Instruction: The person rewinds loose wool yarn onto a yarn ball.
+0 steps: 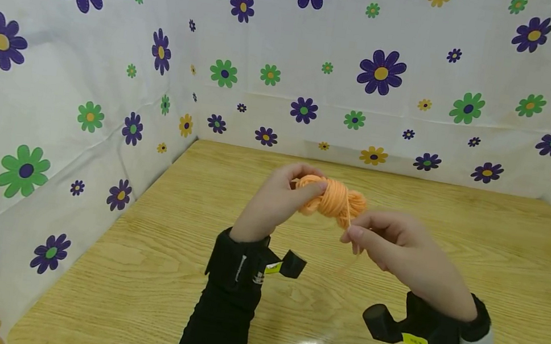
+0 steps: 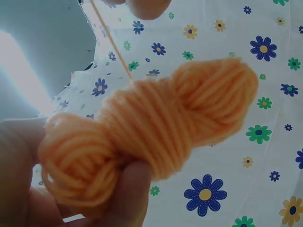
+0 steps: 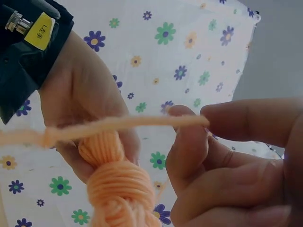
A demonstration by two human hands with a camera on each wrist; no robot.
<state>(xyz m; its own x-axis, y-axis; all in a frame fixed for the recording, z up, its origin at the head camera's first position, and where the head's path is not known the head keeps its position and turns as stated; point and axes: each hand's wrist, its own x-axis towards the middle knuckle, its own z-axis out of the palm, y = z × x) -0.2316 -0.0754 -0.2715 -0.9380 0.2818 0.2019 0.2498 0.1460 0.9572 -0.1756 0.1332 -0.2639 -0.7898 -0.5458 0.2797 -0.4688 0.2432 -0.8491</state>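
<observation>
An orange skein of yarn (image 1: 335,198), wound tightly round its middle with a looped bundle at either end, is held above the table. My left hand (image 1: 280,195) grips its left end, the thumb lying across the front in the left wrist view, where the skein (image 2: 147,127) fills the middle. Close by on the right, my right hand (image 1: 396,241) pinches a strand of the yarn between thumb and fingertips. In the right wrist view that strand (image 3: 118,125) runs across the frame to the fingers, and a thin strand (image 2: 112,42) rises taut from the skein's wrapped middle.
A wood-grain table (image 1: 150,271) spreads beneath both hands. White cloth with purple, green and yellow flowers (image 1: 380,73) hangs behind it and along the left side. Each wrist wears a black strap with a small camera (image 1: 293,264).
</observation>
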